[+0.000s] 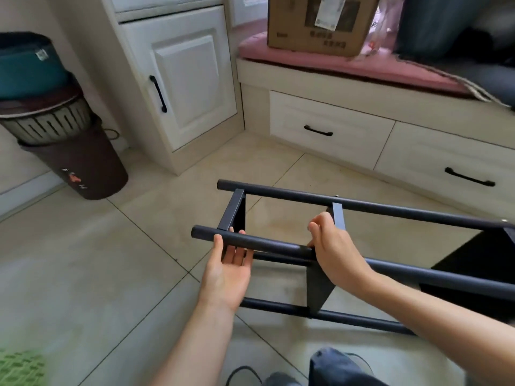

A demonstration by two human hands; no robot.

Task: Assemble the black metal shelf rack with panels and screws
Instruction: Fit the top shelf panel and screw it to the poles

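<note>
Rack (362, 207) lies on its side on the tiles, long tubes running from 9 toward 3 o'clock. Your left hand (228, 263) cups the near tube; your right hand (331, 246) grasps it. At 12 o'clock, a cardboard box (317, 23), contents unseen.

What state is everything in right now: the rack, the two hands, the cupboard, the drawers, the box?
Black rack: lying on its side on the floor, partly assembled.
Left hand: palm up, cradling the near tube.
Right hand: gripping the same tube by a panel.
Cupboard door: closed.
Drawers: closed.
Cardboard box: on the pink cushion; top out of view.
</note>
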